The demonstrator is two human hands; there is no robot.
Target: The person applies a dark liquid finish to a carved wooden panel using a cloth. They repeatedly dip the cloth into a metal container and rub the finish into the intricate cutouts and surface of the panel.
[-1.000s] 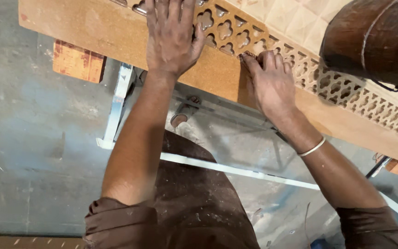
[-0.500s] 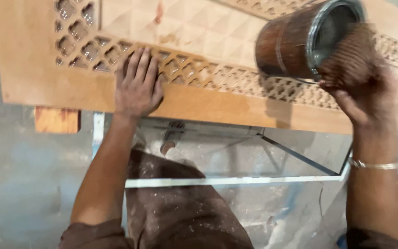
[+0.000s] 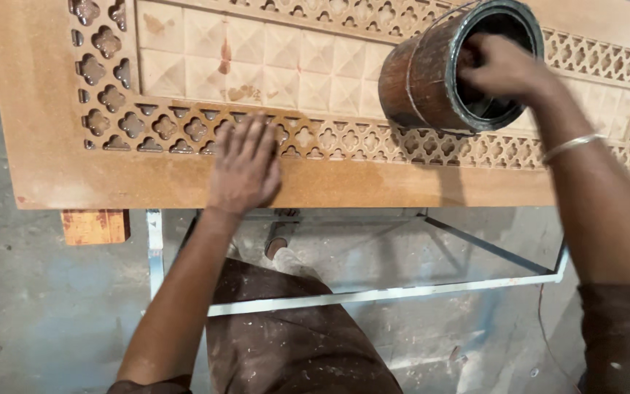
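Note:
A long carved wooden panel with a lattice border and a field of raised squares lies across a metal stand. My left hand rests flat on the lattice strip near the panel's front edge, fingers spread. A brown-stained round can stands tilted on the panel at the upper right. My right hand reaches into the can's open mouth; its fingertips are hidden inside, so whether it holds anything cannot be seen. A thin bangle sits on that wrist.
A metal frame stand supports the panel from below. A small wooden block sticks out under the panel's left front edge. Grey concrete floor lies all around. My legs in dusty brown trousers stand close to the frame.
The view shifted up over the panel. My right hand left the lattice, took up the can, and now reaches inside it. My left hand stays pressed on the lattice.

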